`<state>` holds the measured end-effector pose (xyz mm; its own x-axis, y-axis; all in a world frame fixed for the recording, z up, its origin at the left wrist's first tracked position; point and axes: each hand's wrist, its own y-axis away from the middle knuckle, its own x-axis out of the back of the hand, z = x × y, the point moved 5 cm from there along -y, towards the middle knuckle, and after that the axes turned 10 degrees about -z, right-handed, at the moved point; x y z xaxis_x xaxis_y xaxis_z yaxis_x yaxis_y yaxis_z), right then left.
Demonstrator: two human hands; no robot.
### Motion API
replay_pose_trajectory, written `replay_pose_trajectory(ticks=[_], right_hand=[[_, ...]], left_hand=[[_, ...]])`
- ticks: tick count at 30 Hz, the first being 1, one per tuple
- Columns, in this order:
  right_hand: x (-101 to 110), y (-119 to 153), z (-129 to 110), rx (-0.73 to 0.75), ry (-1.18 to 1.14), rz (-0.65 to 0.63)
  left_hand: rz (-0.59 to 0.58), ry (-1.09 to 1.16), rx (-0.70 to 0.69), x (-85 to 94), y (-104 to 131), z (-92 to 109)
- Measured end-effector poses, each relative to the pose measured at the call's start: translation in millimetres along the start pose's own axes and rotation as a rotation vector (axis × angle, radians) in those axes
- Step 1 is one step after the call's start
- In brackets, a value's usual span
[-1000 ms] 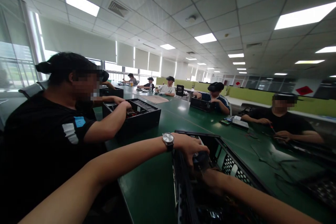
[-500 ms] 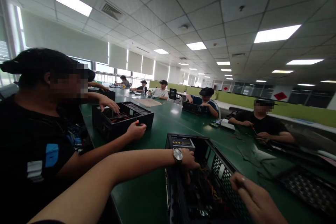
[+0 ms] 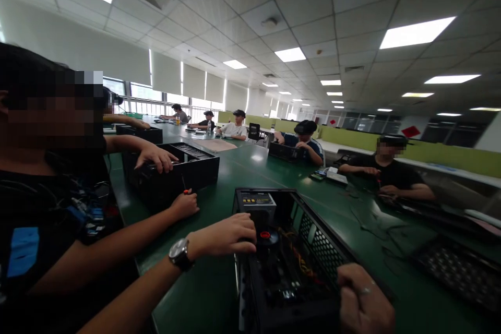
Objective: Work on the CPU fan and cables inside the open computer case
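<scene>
An open black computer case lies on the table in front of me. Over its left rim hovers or rests my left hand, with a watch on the wrist. Its fingers are loosely bent, apart from the thumb, with nothing seen in them. My right hand, wearing a ring, is closed in a fist by the right side of the case; what it holds, if anything, is hidden. Inside the case are a power supply, a round part with a red ring and yellow and red wires.
Close on my left, a co-worker's hand holds a red-handled screwdriver beside another black case. More people sit around the green table. To the right lie a perforated black panel, cables and a white box.
My left hand has come up out of the case and back to its left rim. My right hand stays closed by the right side. The view has shifted, and the co-worker's hands have moved.
</scene>
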<state>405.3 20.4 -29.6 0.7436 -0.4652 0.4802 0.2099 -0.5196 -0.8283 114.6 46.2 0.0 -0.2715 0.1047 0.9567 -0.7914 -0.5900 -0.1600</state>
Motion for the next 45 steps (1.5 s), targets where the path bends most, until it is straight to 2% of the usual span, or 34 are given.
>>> replay_pose_trajectory(ticks=[2,4,6,8,10,12,14,16,18,21,23,25,28,30,33,36,38,41,43,45], right_hand=[[-27.6,-18.3,-1.0,0.027,0.001,-0.03],[-64.6,-38.9,-4.5,0.041,0.018,-0.055],[-108.4,-61.3,-10.9,0.036,0.025,-0.075],[-153.7,-84.8,-19.7,0.023,0.012,-0.093],[-194.3,-108.1,-29.0,0.007,-0.017,-0.129],[-222.9,-128.7,-36.3,-0.018,-0.065,-0.16],[-235.2,-142.2,-39.2,-0.065,-0.125,-0.159],[-230.7,-142.9,-36.3,-0.133,-0.185,-0.127],[-212.6,-125.9,-27.5,-0.198,-0.236,-0.097],[-170.1,-69.3,-7.2,-0.266,-0.284,-0.126],[-138.5,-20.7,6.5,-0.305,-0.302,-0.196],[-109.2,25.6,17.3,-0.351,-0.311,-0.276],[-74.9,75.5,26.4,-0.421,-0.313,-0.379],[-61.2,94.8,30.3,-0.491,-0.318,-0.476],[-51.2,110.8,36.5,-0.635,-0.345,-0.629],[-47.0,115.8,41.4,-0.746,-0.352,-0.653],[-48.5,115.7,41.8,-0.763,-0.364,-0.654],[-54.8,114.8,39.5,-0.738,-0.404,-0.698],[-57.5,114.9,38.6,-0.737,-0.432,-0.727],[-58.0,115.4,38.4,-0.755,-0.452,-0.743]], left_hand=[[0.057,0.048,0.075,10.4,13.2,-19.4],[0.172,0.058,0.196,23.8,35.9,-35.3],[0.326,0.023,0.29,38.8,62.7,-38.7],[0.479,-0.028,0.291,52.9,83.5,-26.1],[0.585,-0.06,0.213,62.5,90.1,-3.9],[0.628,-0.063,0.114,64.5,80.6,17.0],[0.652,-0.061,0.036,58.4,60.9,28.7],[0.694,-0.076,-0.002,45.7,40.2,27.9],[0.742,-0.145,0.027,28.8,24.5,16.0],[0.727,-0.358,0.217,0.5,11.3,-15.8],[0.638,-0.505,0.359,-16.6,7.3,-40.3],[0.532,-0.609,0.433,-30.0,5.9,-61.3],[0.449,-0.679,0.467,-38.3,8.9,-83.6],[0.471,-0.678,0.518,-33.0,15.7,-96.7],[0.559,-0.65,0.675,-12.1,35.2,-122.9],[0.592,-0.645,0.804,7.9,59.6,-151.8],[0.593,-0.668,0.828,13.2,71.2,-164.4],[0.604,-0.683,0.796,5.5,72.1,-168.3],[0.597,-0.648,0.756,-9.2,59.2,-163.7],[0.572,-0.557,0.708,-29.7,36.9,-156.3]])
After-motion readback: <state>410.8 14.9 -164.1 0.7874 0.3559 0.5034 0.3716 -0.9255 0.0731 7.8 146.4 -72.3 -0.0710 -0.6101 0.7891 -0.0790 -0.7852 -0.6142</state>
